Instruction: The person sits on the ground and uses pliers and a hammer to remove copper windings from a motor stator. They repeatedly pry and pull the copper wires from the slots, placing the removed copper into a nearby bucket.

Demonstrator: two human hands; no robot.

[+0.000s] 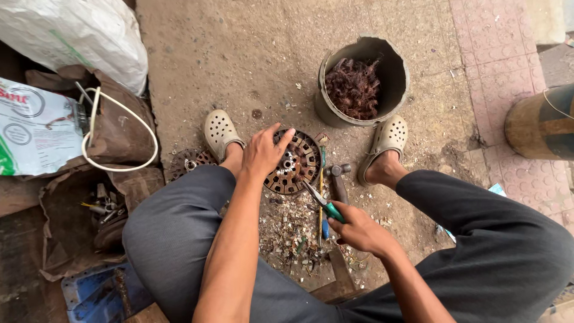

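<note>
On the ground between my feet, my left hand [263,152] presses spread fingers on the motor stator [294,162], heavy, rigid steel, best held by its rim. My right hand [359,230] has fingers wrapped round green-handled pliers [323,203].

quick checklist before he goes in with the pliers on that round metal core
1. Left hand steadying the round metal core: ok, palm and fingers rest on its top edge.
2. Pliers gripped: ok, right hand holds the green handles, tips pointing at the core.
3. Tips on the core: cannot tell, they sit at its lower edge, contact unclear.
4. Fingers clear of the tips: ok, left hand is on the far side.
5. Hammer out of the way: not ok, it lies right beside the pliers.
6. Bucket within reach: ok, just beyond the core, holding wire scrap.
</note>
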